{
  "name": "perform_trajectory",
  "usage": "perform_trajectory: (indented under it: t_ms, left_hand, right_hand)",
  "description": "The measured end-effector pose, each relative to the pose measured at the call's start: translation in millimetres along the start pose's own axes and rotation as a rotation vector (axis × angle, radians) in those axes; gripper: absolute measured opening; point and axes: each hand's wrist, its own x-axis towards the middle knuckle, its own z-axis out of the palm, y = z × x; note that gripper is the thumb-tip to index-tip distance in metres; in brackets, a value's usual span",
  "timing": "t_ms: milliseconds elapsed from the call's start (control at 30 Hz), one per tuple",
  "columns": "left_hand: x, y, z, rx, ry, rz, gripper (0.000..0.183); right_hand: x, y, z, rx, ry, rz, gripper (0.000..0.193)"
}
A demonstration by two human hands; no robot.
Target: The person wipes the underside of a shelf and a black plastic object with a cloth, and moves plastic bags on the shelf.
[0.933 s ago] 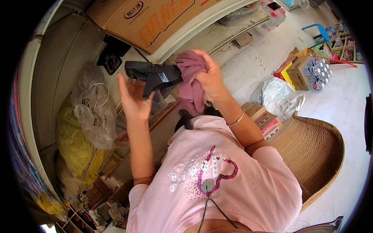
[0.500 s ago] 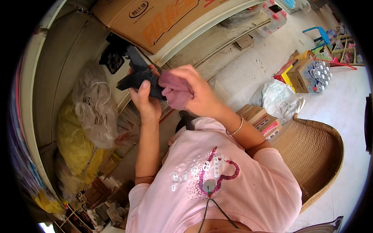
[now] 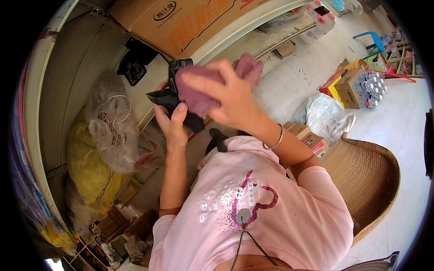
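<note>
My left hand [image 3: 172, 124] is closed round a black, angular plastic part [image 3: 163, 98], its thumb lying along the near side. A purple cloth [image 3: 199, 100] is bunched in my right hand [image 3: 237, 101], which presses it against that part from the right. One loose end of the cloth sticks out beyond my right hand's far side. The cloth covers much of the black part, so its full shape is hidden. Another black plastic piece [image 3: 132, 67] lies on the shelf just beyond my left hand.
A large cardboard box [image 3: 181, 27] stands on the shelf ahead. Clear and yellow plastic bags [image 3: 88, 158] bulge at left. To the right are a woven basket [image 3: 370, 180], small cartons [image 3: 312, 140], a white plastic bag [image 3: 323, 113], bottles [image 3: 373, 88] and a blue stool [image 3: 373, 40].
My right hand has moved up over the black part with the cloth, and a loose cloth end now shows. My left hand has turned the part and shifted slightly right.
</note>
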Motion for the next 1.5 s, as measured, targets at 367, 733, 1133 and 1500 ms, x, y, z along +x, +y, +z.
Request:
perform_trajectory:
  t_ms: [367, 733, 1133, 1500]
  left_hand:
    - [4.2, 12.6, -24.7, 0.859, -0.081, 0.397, 0.083]
    - [4.3, 20.6, -28.2, 1.234, -0.165, 0.71, 0.088]
    - [16.2, 18.1, -41.3, 0.898, -0.066, 0.676, 0.087]
    - [18.8, 28.2, -17.0, 1.278, -0.382, 0.827, 0.071]
  right_hand:
    - [-2.1, 35.8, -29.0, 0.214, 0.023, 0.164, 0.058]
    - [13.8, 44.5, -41.1, 0.247, 0.092, 0.204, 0.055]
    - [-23.4, 73.0, -34.9, 0.242, -0.274, 0.254, 0.055]
    - [-0.8, 49.5, -34.9, 0.368, -0.266, 0.259, 0.049]
